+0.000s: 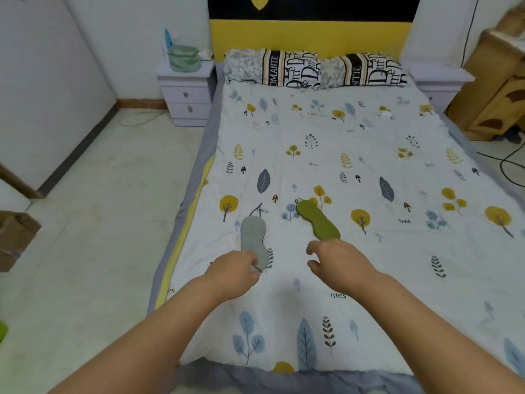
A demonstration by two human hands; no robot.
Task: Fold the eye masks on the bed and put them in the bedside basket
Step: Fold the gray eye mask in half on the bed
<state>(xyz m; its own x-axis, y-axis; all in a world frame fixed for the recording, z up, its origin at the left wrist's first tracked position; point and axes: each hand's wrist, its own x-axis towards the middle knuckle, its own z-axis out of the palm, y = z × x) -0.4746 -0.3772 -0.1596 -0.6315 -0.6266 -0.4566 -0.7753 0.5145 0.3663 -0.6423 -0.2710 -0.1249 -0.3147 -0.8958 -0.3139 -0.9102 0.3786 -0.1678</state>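
Two eye masks lie flat and unfolded on the leaf-patterned bedspread (326, 132). The grey eye mask (252, 237) is on the left, and my left hand (234, 273) pinches its near end. The green eye mask (318, 220) lies to the right, angled away. My right hand (338, 264) hovers just below its near end with fingers curled apart, holding nothing. A green fabric basket (184, 59) stands on the white bedside table (186, 93) at the far left of the headboard.
Two patterned pillows (315, 69) rest against the yellow headboard. Pale tiled floor (93, 211) runs along the bed's left side, with a cardboard box (14, 237) at the left edge. A wooden cabinet (500, 89) and cables stand at the right.
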